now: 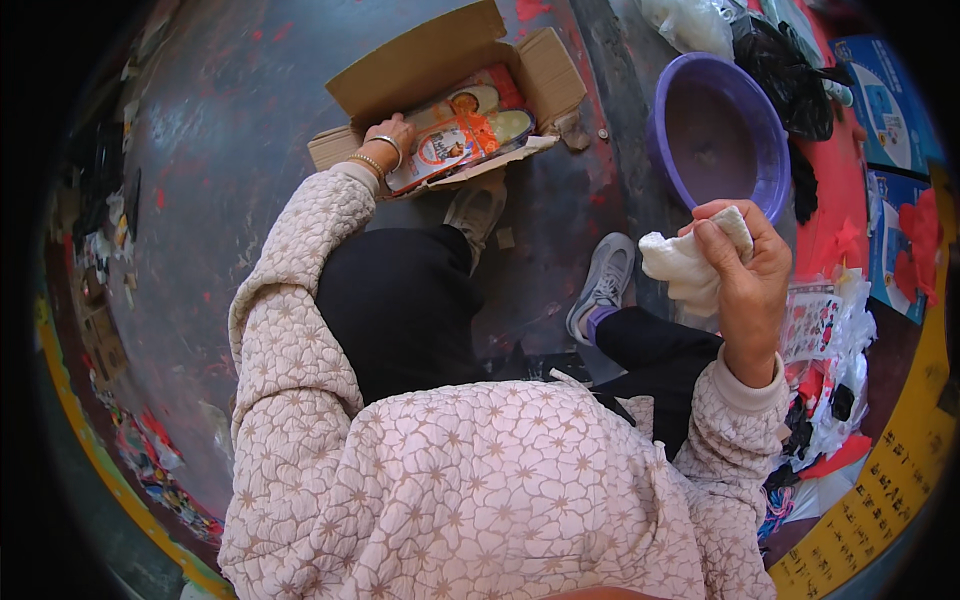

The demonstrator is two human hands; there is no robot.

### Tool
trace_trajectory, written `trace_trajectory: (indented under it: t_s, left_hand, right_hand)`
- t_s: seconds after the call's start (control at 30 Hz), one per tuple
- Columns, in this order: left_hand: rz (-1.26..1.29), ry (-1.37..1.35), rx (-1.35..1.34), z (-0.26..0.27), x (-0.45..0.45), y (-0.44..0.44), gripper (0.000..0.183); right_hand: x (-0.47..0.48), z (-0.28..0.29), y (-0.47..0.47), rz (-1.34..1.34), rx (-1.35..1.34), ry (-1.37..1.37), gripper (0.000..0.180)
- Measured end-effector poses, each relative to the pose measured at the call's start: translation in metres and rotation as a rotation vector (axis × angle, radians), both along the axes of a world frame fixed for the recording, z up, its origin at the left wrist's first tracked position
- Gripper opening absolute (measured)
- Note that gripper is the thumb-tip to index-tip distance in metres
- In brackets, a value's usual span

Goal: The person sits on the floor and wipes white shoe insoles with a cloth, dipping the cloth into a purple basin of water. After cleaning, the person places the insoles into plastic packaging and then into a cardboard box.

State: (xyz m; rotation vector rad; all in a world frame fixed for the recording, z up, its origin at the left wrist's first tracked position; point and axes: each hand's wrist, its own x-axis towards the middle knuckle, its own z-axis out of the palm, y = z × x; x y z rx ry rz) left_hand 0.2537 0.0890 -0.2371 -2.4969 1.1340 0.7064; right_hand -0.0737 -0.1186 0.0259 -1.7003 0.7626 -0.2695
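An open cardboard box [420, 52] rests near my feet, its flaps spread. Inside lie flat packages [450, 142] in printed orange, red and white wrapping. My left hand [391, 139], with bracelets at the wrist, reaches over the box's left end and touches the packages; its fingertips are partly hidden, so I cannot tell whether it grips one. Raised at the right, my right hand [750, 277] pinches a folded white cloth [686, 274] between thumb and fingers. Just beyond that hand stands a purple plastic basin [660, 142] holding murky liquid.
Black and clear plastic bags [784, 82] lie beyond the basin. Blue printed boxes [885, 112] stand at the far right. Plastic wrapping and red scraps [832, 360] are heaped beside my right arm. My shoes [604, 277] are on the stained floor [225, 150].
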Motion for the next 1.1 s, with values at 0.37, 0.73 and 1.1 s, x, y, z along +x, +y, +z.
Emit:
trace_trajectory:
  t_s: [0.37,0.73,1.1]
  left_hand:
    - [-0.197,-0.015,0.066,-0.015,-0.021,0.009,0.022]
    - [-0.634,0.224,-0.387,-0.054,0.007,0.006,0.068]
    - [-0.534,0.218,-0.260,0.039,0.032,-0.041,0.052]
  right_hand:
    - [0.005,0.002,0.006,-0.019,0.068,-0.040,0.009]
    - [0.012,-0.011,0.010,0.037,-0.233,-0.290,0.017]
    - [0.007,0.018,0.023,-0.264,-0.040,-0.537,0.020]
